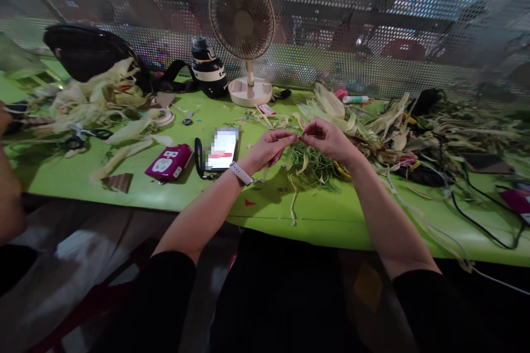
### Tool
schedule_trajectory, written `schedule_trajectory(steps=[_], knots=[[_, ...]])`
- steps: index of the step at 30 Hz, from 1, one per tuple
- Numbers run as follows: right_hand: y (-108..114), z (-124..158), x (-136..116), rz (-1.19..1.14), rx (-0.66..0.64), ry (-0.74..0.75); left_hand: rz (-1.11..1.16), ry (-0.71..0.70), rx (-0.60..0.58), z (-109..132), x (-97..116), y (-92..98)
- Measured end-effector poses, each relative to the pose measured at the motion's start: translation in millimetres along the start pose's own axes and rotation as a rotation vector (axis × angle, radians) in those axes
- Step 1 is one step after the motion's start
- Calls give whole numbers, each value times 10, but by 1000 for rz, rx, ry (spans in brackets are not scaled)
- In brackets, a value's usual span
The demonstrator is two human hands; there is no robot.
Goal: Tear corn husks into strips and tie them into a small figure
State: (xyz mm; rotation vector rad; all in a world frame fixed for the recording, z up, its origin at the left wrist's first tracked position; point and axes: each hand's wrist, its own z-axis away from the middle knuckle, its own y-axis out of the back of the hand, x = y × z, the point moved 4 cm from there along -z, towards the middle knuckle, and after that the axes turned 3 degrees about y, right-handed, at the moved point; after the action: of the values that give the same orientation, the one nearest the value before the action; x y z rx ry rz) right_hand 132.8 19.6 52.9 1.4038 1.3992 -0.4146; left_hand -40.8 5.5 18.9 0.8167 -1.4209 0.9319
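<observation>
Above the green table (265,204) my two hands meet in a pinch. The fingertips of my left hand (273,148), which has a pale watch band on the wrist, are pressed together. My right hand (325,139) pinches at the same spot from the other side. Whatever lies between the fingertips is too small to make out. Just below and behind them is a heap of green grass-like strands (317,168) with pale husk strips. One thin pale strip (293,201) trails toward the table's front edge. A phone (223,149) with a lit screen lies left of my left hand.
A standing fan (249,94) and a dark bottle (210,74) are at the back. Corn husks (99,94) pile at left, near scissors (80,135) and a purple pouch (169,162). More dried husks (385,127) and cables (476,193) spread rightward. Another person's arm (8,187) shows far left.
</observation>
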Motion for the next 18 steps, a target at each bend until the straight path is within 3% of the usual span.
schedule_trajectory(steps=[7, 18], knots=[[34, -13, -16, 33, 51, 55, 46, 41, -55, 12, 29, -49], [53, -10, -91, 140, 163, 163, 116, 91, -33, -12, 13, -60]])
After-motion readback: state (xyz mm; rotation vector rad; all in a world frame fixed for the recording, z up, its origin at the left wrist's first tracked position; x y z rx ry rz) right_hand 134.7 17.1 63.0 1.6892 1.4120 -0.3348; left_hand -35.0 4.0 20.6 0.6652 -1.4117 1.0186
